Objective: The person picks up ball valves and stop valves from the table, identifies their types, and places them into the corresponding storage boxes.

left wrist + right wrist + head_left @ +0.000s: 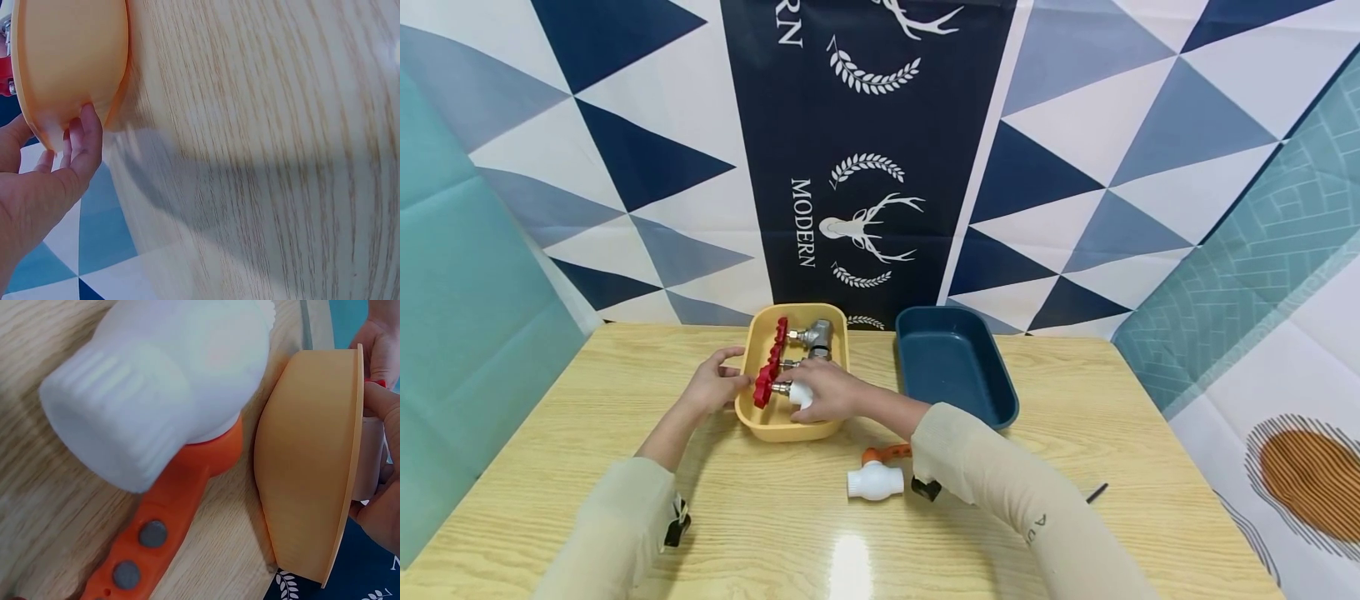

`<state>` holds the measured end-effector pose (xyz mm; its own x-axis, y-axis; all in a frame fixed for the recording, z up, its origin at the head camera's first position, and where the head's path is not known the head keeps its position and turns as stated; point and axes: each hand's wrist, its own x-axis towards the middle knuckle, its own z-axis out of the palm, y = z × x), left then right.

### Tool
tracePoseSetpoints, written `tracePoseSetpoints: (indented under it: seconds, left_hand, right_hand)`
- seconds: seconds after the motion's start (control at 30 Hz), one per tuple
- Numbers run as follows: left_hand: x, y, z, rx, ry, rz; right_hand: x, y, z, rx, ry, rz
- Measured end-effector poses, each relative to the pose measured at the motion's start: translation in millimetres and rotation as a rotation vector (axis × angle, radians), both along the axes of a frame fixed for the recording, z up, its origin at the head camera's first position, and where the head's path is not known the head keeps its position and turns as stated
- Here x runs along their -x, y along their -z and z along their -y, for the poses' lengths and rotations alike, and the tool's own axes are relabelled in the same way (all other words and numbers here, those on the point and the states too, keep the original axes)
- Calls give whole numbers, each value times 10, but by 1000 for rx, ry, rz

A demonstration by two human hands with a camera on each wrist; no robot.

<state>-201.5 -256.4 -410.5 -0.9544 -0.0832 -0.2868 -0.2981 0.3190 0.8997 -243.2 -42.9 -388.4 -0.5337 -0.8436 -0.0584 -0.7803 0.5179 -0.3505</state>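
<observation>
Gripping white fitting (801, 396), right hand (833, 390), left hand (711, 386) holding yellow tray (790, 432)

Right forearm (891, 407) crosses gap beside yellow tray (793, 432).

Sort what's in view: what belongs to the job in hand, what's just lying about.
In use:
- yellow bin, held by the left hand
- white fitting inside, gripped by the right hand
- red-handled metal valves beside it

Apparently just lying about:
- orange-handled white valve
- blue bin
- thin dark object
</observation>
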Motion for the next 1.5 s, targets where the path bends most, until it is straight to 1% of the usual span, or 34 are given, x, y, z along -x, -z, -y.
tracePoseSetpoints:
  seconds: [0.17,0.47,0.7,0.9,1.2,1.5]
  left_hand:
    - [-9,10,-6,6,0,-1]
    - [-6,36,-5,5,2,-2]
    - [-9,25,-12,13,0,2]
    - [1,5,-16,1,1,2]
    - [4,-32,-10,-6,-8,2]
    - [8,-11,-10,-3,-10,16]
  right_hand:
    - [4,20,17,-8,-10,-4]
    - [1,59,22,-18,5,2]
    - [8,75,41,-24,1,1]
    - [12,85,50,-31,12,12]
    - [31,90,79,-38,10,-4]
    - [37,102,92,-70,-1,-4]
